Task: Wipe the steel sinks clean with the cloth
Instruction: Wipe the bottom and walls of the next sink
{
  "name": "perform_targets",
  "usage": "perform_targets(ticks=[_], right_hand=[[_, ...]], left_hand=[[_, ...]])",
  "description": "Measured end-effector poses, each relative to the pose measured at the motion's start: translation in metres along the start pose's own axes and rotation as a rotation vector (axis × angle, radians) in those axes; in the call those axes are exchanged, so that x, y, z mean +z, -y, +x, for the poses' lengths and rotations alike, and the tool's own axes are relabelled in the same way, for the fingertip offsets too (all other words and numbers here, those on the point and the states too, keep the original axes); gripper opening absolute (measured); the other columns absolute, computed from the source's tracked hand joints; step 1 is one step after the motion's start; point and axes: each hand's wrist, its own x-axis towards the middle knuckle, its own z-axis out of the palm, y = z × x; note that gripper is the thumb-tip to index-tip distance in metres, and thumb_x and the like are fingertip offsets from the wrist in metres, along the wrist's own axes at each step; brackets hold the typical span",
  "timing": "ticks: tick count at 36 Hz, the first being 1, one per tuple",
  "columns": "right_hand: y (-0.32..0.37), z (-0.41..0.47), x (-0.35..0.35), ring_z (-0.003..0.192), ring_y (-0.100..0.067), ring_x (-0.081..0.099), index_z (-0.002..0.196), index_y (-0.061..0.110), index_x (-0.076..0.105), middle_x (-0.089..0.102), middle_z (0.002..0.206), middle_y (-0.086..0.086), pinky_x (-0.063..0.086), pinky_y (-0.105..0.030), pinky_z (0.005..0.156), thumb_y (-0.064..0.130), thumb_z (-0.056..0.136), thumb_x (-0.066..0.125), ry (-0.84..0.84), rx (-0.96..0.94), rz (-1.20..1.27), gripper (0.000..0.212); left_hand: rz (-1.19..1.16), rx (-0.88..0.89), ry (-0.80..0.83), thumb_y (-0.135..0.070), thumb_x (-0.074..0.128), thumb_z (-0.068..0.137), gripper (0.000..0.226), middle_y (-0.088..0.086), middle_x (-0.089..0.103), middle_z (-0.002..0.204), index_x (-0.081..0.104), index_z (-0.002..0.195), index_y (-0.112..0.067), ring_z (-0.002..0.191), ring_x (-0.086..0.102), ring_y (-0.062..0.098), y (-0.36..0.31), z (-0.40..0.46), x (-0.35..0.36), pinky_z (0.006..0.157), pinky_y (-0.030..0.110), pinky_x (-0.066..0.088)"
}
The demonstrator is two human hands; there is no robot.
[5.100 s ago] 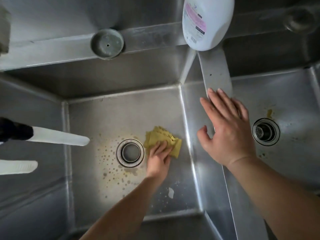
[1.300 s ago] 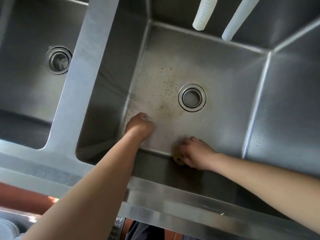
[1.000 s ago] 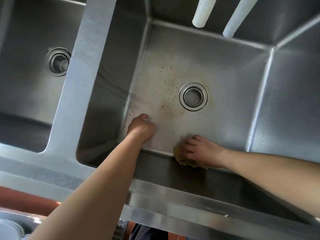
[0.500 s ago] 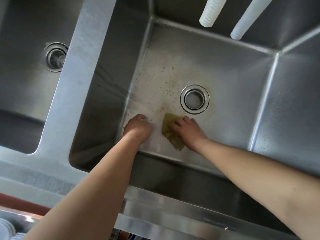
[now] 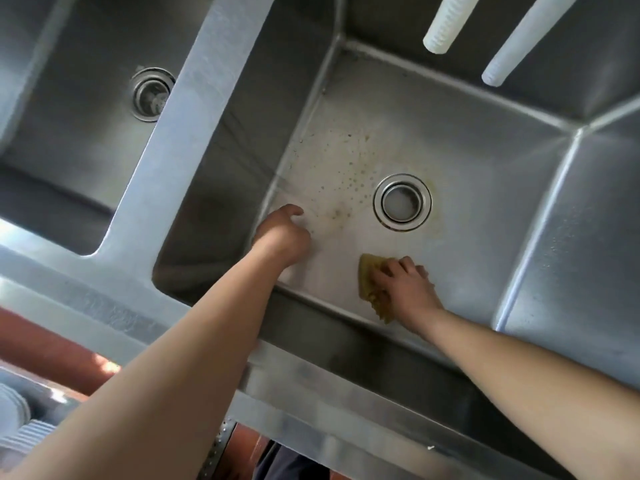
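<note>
A deep steel sink basin (image 5: 485,161) fills most of the view, its floor bounded by steep walls on all sides. A second, shallower-looking basin (image 5: 69,140) lies to the left, split off by a broad flat steel divider (image 5: 180,140). The wide front rim (image 5: 311,400) runs along the near edge, with both forearms reaching over it. Two white ribbed hoses (image 5: 446,22) hang over the far wall, their ends well above the floor. The right and far parts of the basin floor lie open; brown specks and a stain (image 5: 339,188) spread between the left wall and the round drain (image 5: 402,202) at the floor's middle. The left basin has its own drain (image 5: 150,95). The left hand (image 5: 282,233) rests on the floor near the left wall, fingers curled under, holding nothing visible. The right hand (image 5: 403,289) presses a yellow cloth (image 5: 369,282) against the floor near the front wall, fingers bent over it, just in front of the drain.
</note>
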Motion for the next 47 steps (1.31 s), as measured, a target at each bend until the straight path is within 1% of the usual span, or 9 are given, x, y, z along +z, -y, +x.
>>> perform_targets(ticks=[2, 7, 11, 15, 18, 27, 33, 39, 47], right_hand=[[0.004, -0.009, 0.002, 0.132, -0.033, 0.032, 0.144, 0.028, 0.044, 0.041, 0.143, -0.005, 0.028, -0.043, 0.106, 0.031, 0.095, 0.048, 0.070, -0.137, -0.008, 0.049], [-0.003, -0.025, 0.001, 0.144, -0.032, 0.026, 0.147, 0.025, 0.043, 0.034, 0.157, -0.007, 0.021, -0.043, 0.118, 0.012, 0.093, 0.051, 0.161, -0.321, -0.011, 0.057], [-0.013, -0.029, 0.003, 0.133, -0.034, 0.049, 0.143, 0.026, 0.050, 0.049, 0.148, -0.008, 0.045, -0.048, 0.101, 0.019, 0.073, 0.076, 0.137, -0.405, -0.224, 0.074], [-0.003, -0.033, -0.006, 0.152, -0.028, 0.004, 0.157, 0.031, 0.014, 0.003, 0.165, -0.002, 0.015, -0.044, 0.120, 0.010, 0.098, 0.045, 0.291, -0.358, -0.324, 0.070], [0.012, -0.028, -0.010, 0.152, -0.027, -0.004, 0.156, 0.037, 0.004, -0.008, 0.165, 0.002, 0.016, -0.046, 0.119, 0.005, 0.099, 0.039, 0.307, -0.352, -0.297, 0.074], [0.079, 0.041, -0.018, 0.149, -0.027, 0.006, 0.154, 0.042, 0.016, -0.001, 0.165, 0.006, 0.025, -0.040, 0.113, 0.031, 0.105, 0.038, 0.226, -0.461, -0.207, 0.055], [0.120, 0.068, -0.030, 0.138, -0.034, 0.025, 0.149, 0.030, 0.038, 0.025, 0.157, -0.004, 0.040, -0.043, 0.101, 0.020, 0.100, 0.048, 0.084, -0.313, 0.031, 0.051], [0.087, 0.093, -0.043, 0.122, -0.036, 0.038, 0.138, 0.023, 0.051, 0.038, 0.146, -0.010, 0.049, -0.043, 0.086, 0.014, 0.090, 0.055, -0.170, 0.061, 0.224, 0.049], [0.018, 0.095, -0.056, 0.125, -0.040, 0.042, 0.131, 0.018, 0.054, 0.039, 0.141, -0.018, 0.043, -0.041, 0.104, -0.001, 0.079, 0.051, -0.231, 0.294, 0.333, 0.056]], left_hand=[[-0.012, 0.110, -0.069, -0.010, 0.053, 0.089, 0.050, 0.000, 0.057, 0.134, 0.054, 0.135, -0.029, 0.091, 0.063, 0.024, -0.004, -0.012, -0.006, 0.076, 0.025, 0.046], [0.087, 0.385, -0.307, -0.012, 0.056, 0.087, 0.047, -0.003, 0.060, 0.132, 0.059, 0.131, -0.030, 0.105, 0.059, 0.018, -0.009, -0.061, -0.044, 0.086, 0.020, 0.039], [0.111, 0.545, -0.514, -0.011, 0.054, 0.083, 0.049, 0.005, 0.055, 0.141, 0.060, 0.131, -0.019, 0.130, 0.048, 0.027, 0.017, -0.094, -0.070, 0.109, 0.036, 0.037], [0.318, 0.341, -0.767, -0.040, 0.050, 0.098, 0.056, 0.006, 0.008, 0.165, 0.032, 0.151, -0.036, 0.152, 0.004, 0.031, 0.057, -0.122, -0.081, 0.121, 0.050, 0.007], [0.302, 0.137, -0.740, -0.059, 0.034, 0.099, 0.058, -0.005, -0.009, 0.165, 0.015, 0.153, -0.047, 0.152, -0.011, 0.021, 0.080, -0.125, -0.082, 0.122, 0.044, -0.007], [0.277, 0.006, -0.732, -0.038, 0.045, 0.088, 0.070, 0.000, 0.015, 0.164, 0.015, 0.151, -0.044, 0.152, 0.003, 0.024, 0.094, -0.110, -0.073, 0.123, 0.046, -0.002], [0.277, -0.005, -0.763, -0.040, 0.049, 0.089, 0.071, -0.002, 0.020, 0.162, 0.017, 0.153, -0.042, 0.152, 0.005, 0.023, 0.093, -0.110, -0.073, 0.122, 0.046, 0.001], [0.258, 0.000, -0.777, -0.043, 0.054, 0.087, 0.070, 0.001, 0.029, 0.159, 0.026, 0.151, -0.041, 0.150, 0.012, 0.027, 0.095, -0.107, -0.074, 0.122, 0.047, 0.004], [0.249, -0.012, -0.753, -0.051, 0.045, 0.083, 0.071, 0.001, 0.029, 0.158, 0.026, 0.151, -0.043, 0.151, 0.012, 0.027, 0.093, -0.109, -0.077, 0.123, 0.045, 0.003]])
